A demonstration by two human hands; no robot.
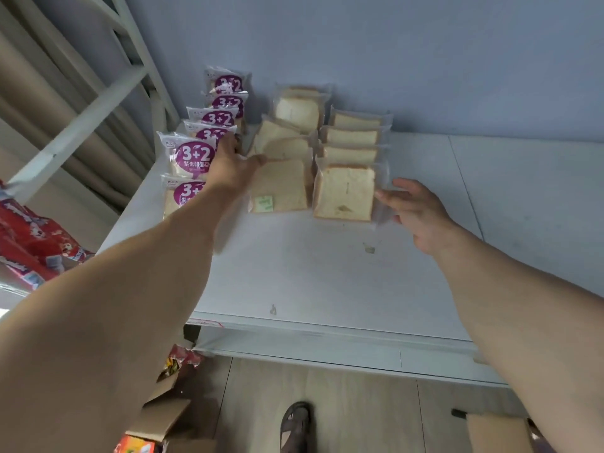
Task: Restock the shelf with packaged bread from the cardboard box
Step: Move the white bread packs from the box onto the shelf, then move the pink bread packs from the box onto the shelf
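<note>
Head cam, looking down at a white shelf (pixel 327 273) against a grey-blue wall (pixel 392 53).

Far left of the hands: red printed packs (pixel 29 237) on a neighbouring surface, white rack frame (pixel 81 119) above them.

Just left of the left hand: row of purple "3+2" bread packs (pixel 192 158) running front to back, standing on edge. The forearm covers part of the front two.

Left hand (pixel 233 168): reaching in between the purple row and the clear-bag row. Fingers curl around the top of a pack further back, thumb out toward the clear-wrapped slices. Fingertips are hidden, so I can't tell which pack they grip.

Between the hands: two rows of clear-wrapped white bread slices. Left row (pixel 281 188) leans, the front pack carrying a small green sachet (pixel 264 204). Right row (pixel 344 191) stands straighter, front pack upright.

Right hand (pixel 413 209): just right of that front pack, fingers straight and slightly spread, fingertips touching the clear wrapper edge. No pinch visible.

Below the hands: cardboard box (pixel 163 416) on the wood floor at lower left, flaps open, colourful packs in it. A sandalled foot (pixel 295 426) at bottom centre. Another bit of cardboard (pixel 496 433) at lower right.
</note>
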